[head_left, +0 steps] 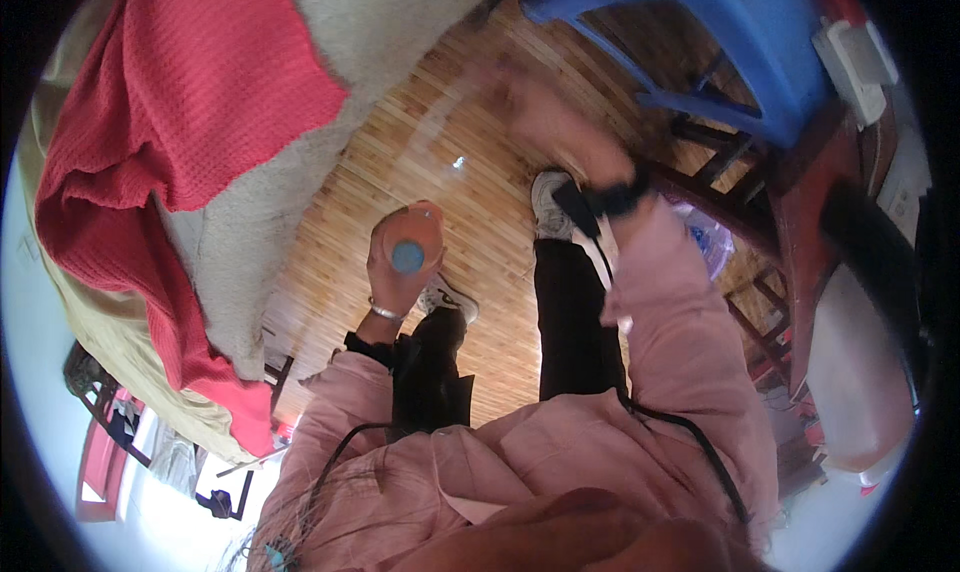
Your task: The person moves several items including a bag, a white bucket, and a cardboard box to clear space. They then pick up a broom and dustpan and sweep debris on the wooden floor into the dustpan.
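Observation:
My left hand [387,290] is closed around a peach-orange container with a round blue-grey end [407,258], held above the floor in front of my left shoe [452,299]. The blue-grey end faces up toward me. I cannot make out exactly what kind of container it is. My right hand [545,114] reaches forward over the floor, beyond my right shoe [549,204]. Motion smears its fingers, so whether it holds anything does not show. A black band [622,192] circles the right wrist, and a black strap or cable end hangs near it.
A bed with a pale fleece cover [375,17] and a red knitted blanket [215,82] lies along the left. At the far right a blue plastic stool [725,32] stands by dark red wooden furniture [810,202]. A clear plastic bag [712,240] lies below it, on the wooden floor [500,342].

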Available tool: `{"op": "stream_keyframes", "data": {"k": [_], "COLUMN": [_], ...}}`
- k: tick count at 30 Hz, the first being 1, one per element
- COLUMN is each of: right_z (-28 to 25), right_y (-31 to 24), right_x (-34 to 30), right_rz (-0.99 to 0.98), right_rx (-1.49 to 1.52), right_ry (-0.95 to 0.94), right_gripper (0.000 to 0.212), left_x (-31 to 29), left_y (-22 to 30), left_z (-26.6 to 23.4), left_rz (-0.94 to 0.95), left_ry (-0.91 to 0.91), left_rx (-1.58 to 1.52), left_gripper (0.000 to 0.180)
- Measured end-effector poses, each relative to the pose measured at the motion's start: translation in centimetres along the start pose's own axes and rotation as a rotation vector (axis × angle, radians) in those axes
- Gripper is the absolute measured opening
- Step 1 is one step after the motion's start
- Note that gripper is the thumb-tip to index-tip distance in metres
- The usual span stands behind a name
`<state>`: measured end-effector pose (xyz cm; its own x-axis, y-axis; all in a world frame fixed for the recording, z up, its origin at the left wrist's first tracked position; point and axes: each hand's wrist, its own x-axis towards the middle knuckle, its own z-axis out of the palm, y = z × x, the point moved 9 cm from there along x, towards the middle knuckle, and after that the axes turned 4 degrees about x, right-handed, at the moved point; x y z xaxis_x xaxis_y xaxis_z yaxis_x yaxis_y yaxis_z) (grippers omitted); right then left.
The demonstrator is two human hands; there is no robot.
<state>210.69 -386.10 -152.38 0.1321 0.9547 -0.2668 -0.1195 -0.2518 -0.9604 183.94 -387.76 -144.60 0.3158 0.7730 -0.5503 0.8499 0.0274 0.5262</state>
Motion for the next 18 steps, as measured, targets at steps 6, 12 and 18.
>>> {"op": "stream_keyframes", "data": {"k": [6,12,18], "right_z": [1.1,-5.5,-11.4], "right_y": [-7.8,-10.3,-11.2], "right_x": [-11.9,-12.9,-9.3], "right_rz": [-0.090,-0.074,-0.363], "right_rx": [-0.025,-0.165,-0.452], "right_ry": [0.055,0.488,0.789], "right_gripper": [0.057,0.048,0.045], "left_x": [3.4,5.4,5.0], "left_y": [9.2,18.1,13.1], "left_z": [4.4,8.0,7.7], "left_rz": [0.291,0.511,0.370], "left_ry": [-0.077,-0.108,-0.223], "left_rx": [0.104,0.303,0.311], "left_gripper": [0.065,0.089,0.091]}}
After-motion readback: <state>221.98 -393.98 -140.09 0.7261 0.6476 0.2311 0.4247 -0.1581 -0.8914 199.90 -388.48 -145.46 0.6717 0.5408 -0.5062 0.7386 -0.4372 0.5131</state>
